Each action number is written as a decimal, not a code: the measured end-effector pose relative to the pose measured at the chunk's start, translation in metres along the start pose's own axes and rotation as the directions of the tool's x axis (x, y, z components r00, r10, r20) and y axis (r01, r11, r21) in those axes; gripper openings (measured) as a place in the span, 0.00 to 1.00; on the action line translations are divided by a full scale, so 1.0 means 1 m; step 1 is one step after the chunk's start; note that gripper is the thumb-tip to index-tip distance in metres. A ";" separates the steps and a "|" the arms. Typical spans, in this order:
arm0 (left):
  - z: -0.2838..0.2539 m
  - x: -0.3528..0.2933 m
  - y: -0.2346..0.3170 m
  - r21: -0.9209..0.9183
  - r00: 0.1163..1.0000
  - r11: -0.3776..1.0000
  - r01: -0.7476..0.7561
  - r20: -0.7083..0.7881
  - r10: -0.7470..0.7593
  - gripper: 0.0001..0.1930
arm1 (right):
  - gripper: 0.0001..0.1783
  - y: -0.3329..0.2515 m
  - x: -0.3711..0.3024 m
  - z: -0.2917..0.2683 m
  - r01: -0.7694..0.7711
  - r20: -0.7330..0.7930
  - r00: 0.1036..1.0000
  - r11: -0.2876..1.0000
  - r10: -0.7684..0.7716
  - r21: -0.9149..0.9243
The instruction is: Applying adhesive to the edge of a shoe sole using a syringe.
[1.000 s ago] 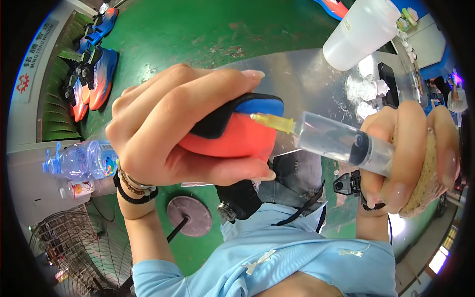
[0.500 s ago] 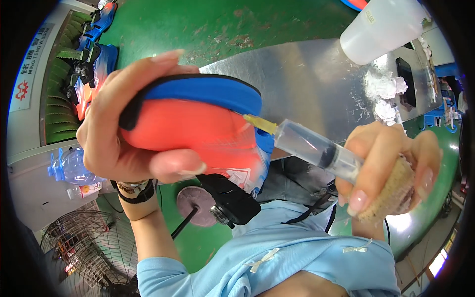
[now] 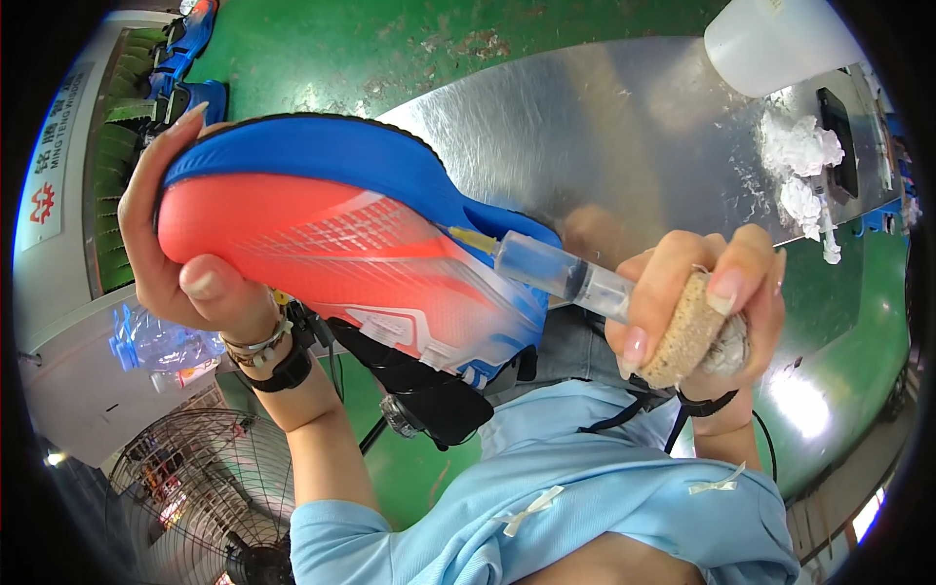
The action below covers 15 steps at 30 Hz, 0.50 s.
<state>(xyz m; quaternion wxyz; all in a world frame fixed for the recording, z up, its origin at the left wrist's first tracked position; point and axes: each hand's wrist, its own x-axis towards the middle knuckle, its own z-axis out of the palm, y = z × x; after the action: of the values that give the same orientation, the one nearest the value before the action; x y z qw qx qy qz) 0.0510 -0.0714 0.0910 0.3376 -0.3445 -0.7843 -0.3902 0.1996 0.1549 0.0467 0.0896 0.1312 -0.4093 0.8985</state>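
Note:
My left hand (image 3: 180,263) grips the heel end of a red and blue sports shoe (image 3: 341,258), held on its side with the blue sole edge uppermost. A clear syringe (image 3: 561,273) with a yellow tip sits in my right hand (image 3: 697,302), together with a tan sponge-like block (image 3: 687,331) and a crumpled wad. The syringe tip touches the shoe where the sole meets the upper, near the toe. Both hands hover above a shiny metal table (image 3: 604,127).
A translucent white container (image 3: 775,39) stands at the table's far right. White crumpled wads (image 3: 799,171) and a dark flat device (image 3: 838,127) lie near it. More shoes (image 3: 190,44) sit on a rack at the far left. A fan (image 3: 195,497) stands on the green floor, lower left.
My left hand has turned the shoe so its red side faces me and brought it closer. The syringe tip has stayed against the sole seam while my right hand shifted down.

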 end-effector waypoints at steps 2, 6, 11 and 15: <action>0.002 0.000 -0.006 0.024 1.000 1.000 0.002 0.008 -0.002 0.45 | 0.18 0.005 -0.005 -0.004 -0.026 -0.020 0.999 0.999 0.026 -0.029; 0.007 0.000 -0.013 0.107 1.000 0.994 0.018 -0.016 -0.016 0.42 | 0.27 0.014 -0.019 -0.008 -0.097 -0.095 0.990 0.993 0.103 0.061; 0.005 -0.006 -0.026 0.101 0.993 0.988 0.118 -0.012 -0.117 0.37 | 0.33 0.013 -0.032 -0.017 -0.161 -0.123 0.976 0.975 0.180 0.152; 0.016 -0.009 -0.034 0.041 0.987 0.986 0.159 0.004 -0.160 0.34 | 0.34 0.012 -0.046 -0.025 -0.205 -0.163 0.962 0.975 0.217 0.088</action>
<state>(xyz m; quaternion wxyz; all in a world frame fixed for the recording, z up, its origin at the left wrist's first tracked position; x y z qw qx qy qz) 0.0237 -0.0758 0.0636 0.3094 -0.2750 -0.8182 -0.3989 0.2359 0.1641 0.0080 0.0235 0.0119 -0.3799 0.9247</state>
